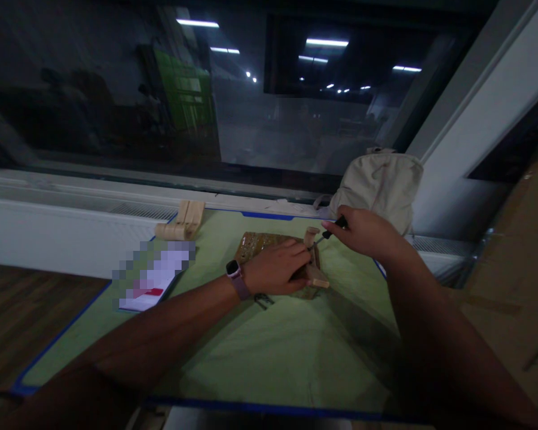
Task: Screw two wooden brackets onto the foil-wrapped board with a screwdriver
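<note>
This looks like a hobby or workshop corner set beside a big window (161, 107), dim and lit from ceiling strip lights mirrored in the glass. In front of the window stands a bench (260, 352) covered with a pale green mat edged in blue tape. Wooden parts (182, 222) lie on the mat close to the window sill, and a cream cloth bag (381, 182) sits at the window's right end. A low white radiator ledge (63, 230) runs just under the window.

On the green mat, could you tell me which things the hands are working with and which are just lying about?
In hand:
left hand pressing on the wooden assembly
right hand holding the screwdriver

Lying about:
wooden stand
paper sheet
beige bag
</note>
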`<action>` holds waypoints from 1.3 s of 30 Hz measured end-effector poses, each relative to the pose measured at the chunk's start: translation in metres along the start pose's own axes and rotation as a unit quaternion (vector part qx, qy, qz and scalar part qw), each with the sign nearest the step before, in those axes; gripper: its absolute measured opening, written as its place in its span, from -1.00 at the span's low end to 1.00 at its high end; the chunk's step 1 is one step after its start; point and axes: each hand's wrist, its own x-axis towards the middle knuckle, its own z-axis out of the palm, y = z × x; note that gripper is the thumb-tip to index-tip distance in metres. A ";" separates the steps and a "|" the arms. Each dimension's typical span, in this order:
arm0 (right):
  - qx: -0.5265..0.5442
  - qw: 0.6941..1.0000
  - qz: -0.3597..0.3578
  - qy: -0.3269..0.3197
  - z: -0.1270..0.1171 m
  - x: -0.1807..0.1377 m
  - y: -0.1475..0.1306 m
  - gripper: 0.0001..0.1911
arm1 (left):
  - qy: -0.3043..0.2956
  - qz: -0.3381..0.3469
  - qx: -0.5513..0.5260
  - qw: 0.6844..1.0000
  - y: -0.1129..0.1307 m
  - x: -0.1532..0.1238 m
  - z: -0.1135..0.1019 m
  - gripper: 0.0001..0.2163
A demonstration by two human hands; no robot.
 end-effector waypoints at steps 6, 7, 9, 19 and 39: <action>-0.014 0.999 -0.014 -0.048 -0.004 -0.007 0.011 -0.53 | 0.002 -0.005 -0.003 1.000 0.000 0.001 0.000 -0.76; -0.008 0.998 -0.019 -0.051 -0.005 -0.008 0.010 -0.53 | 0.002 -0.006 -0.002 1.000 0.001 0.001 0.000 -0.75; 0.006 0.998 -0.029 -0.054 -0.007 -0.011 0.009 -0.57 | -0.001 -0.008 0.004 1.000 0.001 0.001 0.000 -0.74; 0.085 0.995 -0.050 -0.035 -0.004 -0.008 0.000 -0.64 | 0.002 -0.004 0.007 1.000 0.000 0.001 0.000 -0.74; 0.034 0.997 0.062 0.017 0.018 0.012 0.002 -0.56 | 0.000 -0.001 -0.002 1.000 0.000 0.001 -0.001 -0.71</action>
